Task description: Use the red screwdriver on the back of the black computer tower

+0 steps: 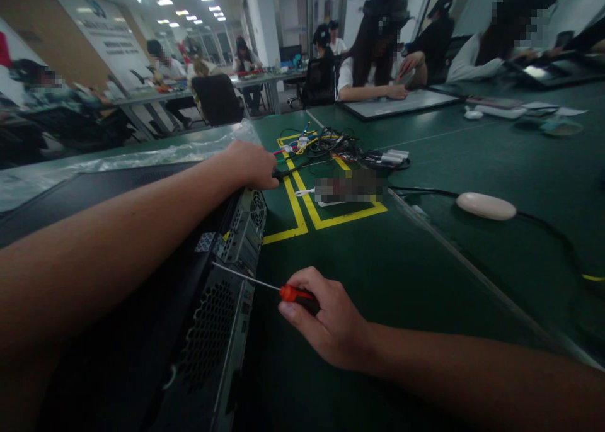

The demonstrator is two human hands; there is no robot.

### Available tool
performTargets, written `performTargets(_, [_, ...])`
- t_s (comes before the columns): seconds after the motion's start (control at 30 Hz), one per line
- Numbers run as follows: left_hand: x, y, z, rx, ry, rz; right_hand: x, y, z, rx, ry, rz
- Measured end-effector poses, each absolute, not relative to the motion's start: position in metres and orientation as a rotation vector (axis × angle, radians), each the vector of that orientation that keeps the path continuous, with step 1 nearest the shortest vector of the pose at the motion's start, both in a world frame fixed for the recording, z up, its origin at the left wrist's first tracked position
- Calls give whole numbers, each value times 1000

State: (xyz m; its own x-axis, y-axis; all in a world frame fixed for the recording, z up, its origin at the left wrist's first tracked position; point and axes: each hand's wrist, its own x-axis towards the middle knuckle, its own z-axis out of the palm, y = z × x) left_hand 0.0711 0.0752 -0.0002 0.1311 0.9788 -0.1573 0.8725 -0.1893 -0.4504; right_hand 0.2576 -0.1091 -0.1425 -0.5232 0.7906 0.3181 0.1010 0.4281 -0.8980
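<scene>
My right hand (331,318) is closed around the red and black handle of a screwdriver (297,296). Its long thin shaft points left, and the tip meets the rear edge of a black desktop computer case (155,293) lying on its side. My left arm reaches across the case. At its far rear corner my left hand (250,164) is closed, fingers curled downward; a dark piece shows by the fingers, but what they hold is hidden. The case's rear panel (212,331) faces right, with a honeycomb vent, ports and a round fan grille (258,208).
Beyond the case lies a tangle of cables (338,143) on the green table (425,268), near yellow tape marks (350,219). A white oval inline piece (486,206) sits on a black cord. Clear plastic wrap (189,148) lies behind the case. Co-workers sit across the table.
</scene>
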Motion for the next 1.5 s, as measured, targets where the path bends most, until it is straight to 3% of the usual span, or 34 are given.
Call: performTargets(1.5, [71,78,-1,-2135,-1766,670,255,-108,-147,-657,-1853,1186])
